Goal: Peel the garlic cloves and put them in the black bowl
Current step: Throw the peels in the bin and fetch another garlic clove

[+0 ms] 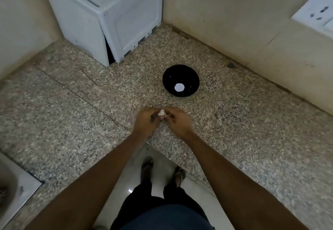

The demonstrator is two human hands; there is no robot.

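A small white garlic piece (161, 112) sits between my two hands just above the speckled stone counter (72, 107). My left hand (146, 121) pinches it from the left, my right hand (177, 121) pinches it from the right, fingers curled round it. The black bowl (181, 80) stands on the counter a little beyond my hands, slightly to the right. A round white patch shows at the bowl's bottom; I cannot tell whether it is a reflection or a thing in it.
A white appliance (108, 17) stands at the back left of the counter. Tiled walls close the corner behind; a wall socket (319, 15) is at the upper right. A steel sink (12, 190) lies at the lower left. The counter's front edge runs near my feet.
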